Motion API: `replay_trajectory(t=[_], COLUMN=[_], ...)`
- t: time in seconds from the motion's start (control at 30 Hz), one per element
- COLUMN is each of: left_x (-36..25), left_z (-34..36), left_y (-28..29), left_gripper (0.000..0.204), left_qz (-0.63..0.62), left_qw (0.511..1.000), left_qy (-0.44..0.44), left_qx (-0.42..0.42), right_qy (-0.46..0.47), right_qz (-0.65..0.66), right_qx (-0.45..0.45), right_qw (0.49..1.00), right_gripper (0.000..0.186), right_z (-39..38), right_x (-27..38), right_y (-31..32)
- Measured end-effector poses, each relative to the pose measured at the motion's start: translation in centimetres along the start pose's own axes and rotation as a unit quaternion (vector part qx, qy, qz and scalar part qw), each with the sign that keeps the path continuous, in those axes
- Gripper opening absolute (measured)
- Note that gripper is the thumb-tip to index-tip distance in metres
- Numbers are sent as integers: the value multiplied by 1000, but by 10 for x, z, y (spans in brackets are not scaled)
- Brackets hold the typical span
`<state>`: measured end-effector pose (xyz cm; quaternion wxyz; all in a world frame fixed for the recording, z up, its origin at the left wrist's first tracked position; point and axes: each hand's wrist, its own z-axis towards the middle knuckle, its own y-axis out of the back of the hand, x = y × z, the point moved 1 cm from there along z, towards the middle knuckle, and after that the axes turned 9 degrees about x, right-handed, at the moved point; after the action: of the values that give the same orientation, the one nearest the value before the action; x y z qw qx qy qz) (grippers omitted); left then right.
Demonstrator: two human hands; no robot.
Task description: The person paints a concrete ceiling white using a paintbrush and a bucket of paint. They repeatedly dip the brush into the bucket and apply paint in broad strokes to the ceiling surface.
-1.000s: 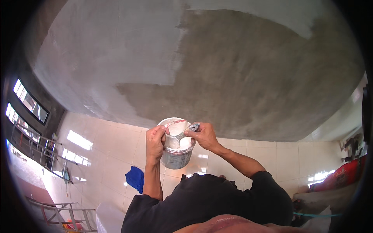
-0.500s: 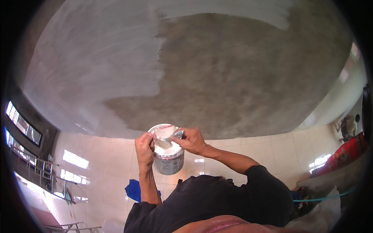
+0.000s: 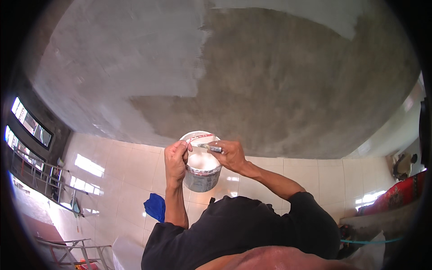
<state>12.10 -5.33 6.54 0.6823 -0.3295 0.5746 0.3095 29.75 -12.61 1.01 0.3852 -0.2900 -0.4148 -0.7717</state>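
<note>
A round bucket [image 3: 202, 181] with grey sides hangs in front of me, white paint [image 3: 203, 161] inside it. My left hand [image 3: 175, 158] is closed on its thin red-and-white handle [image 3: 201, 136] at the left of the rim. My right hand [image 3: 231, 155] grips a paintbrush [image 3: 211, 147] above the right part of the bucket's opening. The brush lies nearly level, its tip pointing left toward my left fingers; its bristles are hard to make out.
Beyond the bucket rises a bare grey-brown wall [image 3: 292, 81] with a lighter coated area [image 3: 121, 54] at left. A blue cloth-like bundle [image 3: 154, 207] lies on the tiled floor [image 3: 121, 175]. Metal frames [image 3: 49, 176] stand at left, red fabric [image 3: 398, 192] at right.
The paintbrush has risen from low over the paint and turned nearly level toward the far rim. My left hand keeps hold of the handle. The whole view has shifted slightly.
</note>
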Motion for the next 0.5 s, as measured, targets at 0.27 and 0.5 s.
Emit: replay_trajectory(t=[0.27,0.5], left_x=[8,9], left_z=[2,0], left_y=[3,9], left_gripper=[28,26], left_qz=[-20,-11], left_qw=[1000,999], left_qy=[-7,7], left_qx=[-10,-37], right_qy=[-157,-193], right_qz=[190,305], right_qx=[43,40], right_qw=[968,932], right_gripper=[17,15], right_z=[3,1], right_x=[14,-2], right_y=[22,24])
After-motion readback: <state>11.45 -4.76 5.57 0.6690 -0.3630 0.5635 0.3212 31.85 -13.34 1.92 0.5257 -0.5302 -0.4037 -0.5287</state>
